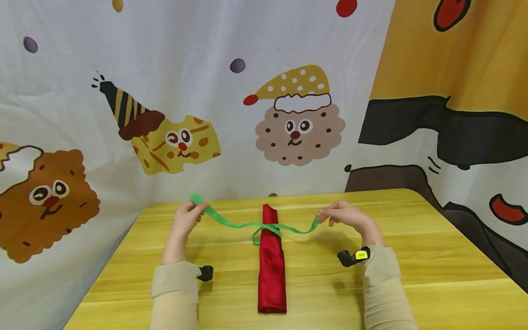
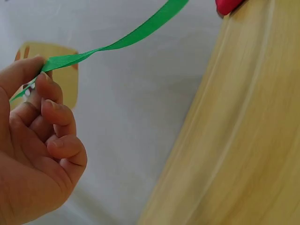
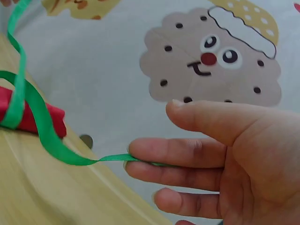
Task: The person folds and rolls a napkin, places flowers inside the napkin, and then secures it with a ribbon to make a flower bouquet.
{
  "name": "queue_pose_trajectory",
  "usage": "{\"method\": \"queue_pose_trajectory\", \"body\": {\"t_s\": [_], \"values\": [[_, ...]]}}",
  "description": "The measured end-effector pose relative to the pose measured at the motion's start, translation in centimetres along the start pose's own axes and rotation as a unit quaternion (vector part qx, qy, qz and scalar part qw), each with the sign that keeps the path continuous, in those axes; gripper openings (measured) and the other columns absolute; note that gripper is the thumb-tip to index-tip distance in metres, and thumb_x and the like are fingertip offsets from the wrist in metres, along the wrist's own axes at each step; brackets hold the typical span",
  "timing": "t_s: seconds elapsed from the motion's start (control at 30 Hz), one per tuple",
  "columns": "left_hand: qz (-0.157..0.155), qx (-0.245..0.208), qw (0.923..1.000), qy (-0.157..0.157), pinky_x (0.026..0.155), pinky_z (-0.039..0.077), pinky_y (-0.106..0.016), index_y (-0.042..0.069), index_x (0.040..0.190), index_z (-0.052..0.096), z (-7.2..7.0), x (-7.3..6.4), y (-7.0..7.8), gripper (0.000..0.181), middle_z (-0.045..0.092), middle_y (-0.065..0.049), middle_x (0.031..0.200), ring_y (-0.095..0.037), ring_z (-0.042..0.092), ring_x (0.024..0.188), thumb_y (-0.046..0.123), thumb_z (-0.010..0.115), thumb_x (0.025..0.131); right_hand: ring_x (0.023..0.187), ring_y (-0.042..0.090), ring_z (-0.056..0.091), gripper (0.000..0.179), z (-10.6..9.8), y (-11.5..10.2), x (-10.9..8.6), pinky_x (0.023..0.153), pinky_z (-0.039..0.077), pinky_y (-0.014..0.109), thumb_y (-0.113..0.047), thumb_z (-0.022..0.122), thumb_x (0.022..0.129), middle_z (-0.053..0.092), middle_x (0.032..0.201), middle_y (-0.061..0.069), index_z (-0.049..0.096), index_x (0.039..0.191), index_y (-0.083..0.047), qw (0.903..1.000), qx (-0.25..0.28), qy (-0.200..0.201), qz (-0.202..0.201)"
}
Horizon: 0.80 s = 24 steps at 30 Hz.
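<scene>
A long, narrow roll of shiny red cloth lies lengthwise on the table. Across its far part runs a green ribbon, its strands crossing on top, with a small loop at the roll's left side. My left hand pinches one end of the ribbon between thumb and index finger, the other fingers curled. On the opposite side my right hand holds the other end. In the right wrist view, the ribbon passes between the index and middle fingers, with the thumb apart.
The wooden table reaches back to a hanging cloth printed with cartoon biscuits and cheese. Black wrist cameras sit at the left cuff and right cuff.
</scene>
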State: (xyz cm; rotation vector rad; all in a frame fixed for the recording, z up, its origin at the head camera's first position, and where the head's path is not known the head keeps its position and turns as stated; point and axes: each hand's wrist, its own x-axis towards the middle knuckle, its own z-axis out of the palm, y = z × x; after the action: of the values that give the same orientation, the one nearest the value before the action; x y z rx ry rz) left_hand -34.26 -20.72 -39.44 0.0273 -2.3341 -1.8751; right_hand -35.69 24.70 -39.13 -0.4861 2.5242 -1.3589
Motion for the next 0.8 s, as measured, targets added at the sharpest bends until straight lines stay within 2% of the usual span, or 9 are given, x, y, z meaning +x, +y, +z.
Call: {"method": "queue_pose_trajectory", "body": {"t_s": [0.2, 0.33, 0.47, 0.6, 0.8], "values": [[-0.066, -0.013, 0.9978, 0.002, 0.057, 0.037, -0.027, 0.004, 0.089, 0.058, -2.0, 0.0, -1.1, 0.028, 0.054, 0.002, 0.076, -0.015, 0.048, 0.065, 0.032, 0.062, 0.096, 0.081, 0.040, 0.057, 0.037, -0.9, 1.6, -0.3, 0.075, 0.041, 0.041, -0.031, 0.054, 0.100, 0.069, 0.100, 0.007, 0.074, 0.098, 0.001, 0.9991, -0.005, 0.024, 0.034], [-0.101, 0.005, 0.9949, -0.002, 0.058, 0.042, -0.028, 0.003, 0.097, 0.059, -3.1, -0.3, -1.9, 0.032, 0.056, 0.002, 0.080, -0.013, 0.054, 0.067, 0.035, 0.061, 0.096, 0.082, 0.037, 0.058, 0.039, -1.1, 2.5, -0.4, 0.073, 0.042, 0.040, -0.032, 0.052, 0.101, 0.070, 0.099, 0.007, 0.074, 0.102, 0.001, 0.9972, 0.000, 0.037, 0.064], [-0.119, 0.037, 0.9921, -0.010, 0.061, 0.047, -0.030, 0.001, 0.104, 0.057, -3.7, -0.7, -2.6, 0.037, 0.059, -0.002, 0.088, -0.013, 0.060, 0.071, 0.037, 0.061, 0.096, 0.081, 0.031, 0.059, 0.042, -1.0, 3.3, -0.6, 0.072, 0.043, 0.039, -0.036, 0.052, 0.100, 0.070, 0.103, 0.008, 0.073, 0.105, 0.000, 0.9941, 0.003, 0.050, 0.096], [-0.134, 0.053, 0.9891, -0.032, 0.059, 0.048, -0.028, 0.000, 0.107, 0.053, -4.0, -1.0, -3.5, 0.038, 0.060, -0.005, 0.091, -0.014, 0.062, 0.072, 0.035, 0.061, 0.096, 0.072, 0.023, 0.059, 0.044, -0.9, 4.1, -0.7, 0.066, 0.043, 0.033, -0.037, 0.053, 0.100, 0.070, 0.107, 0.011, 0.073, 0.106, 0.001, 0.9918, 0.009, 0.062, 0.111], [-0.172, 0.019, 0.9834, -0.055, 0.052, 0.045, -0.024, 0.002, 0.101, 0.053, -4.1, -1.1, -4.7, 0.028, 0.059, -0.002, 0.079, -0.010, 0.058, 0.062, 0.029, 0.062, 0.096, 0.056, 0.010, 0.050, 0.045, -0.7, 5.2, -0.7, 0.054, 0.041, 0.026, -0.035, 0.055, 0.099, 0.069, 0.103, 0.015, 0.070, 0.107, 0.007, 0.9880, 0.045, 0.082, 0.122]]}}
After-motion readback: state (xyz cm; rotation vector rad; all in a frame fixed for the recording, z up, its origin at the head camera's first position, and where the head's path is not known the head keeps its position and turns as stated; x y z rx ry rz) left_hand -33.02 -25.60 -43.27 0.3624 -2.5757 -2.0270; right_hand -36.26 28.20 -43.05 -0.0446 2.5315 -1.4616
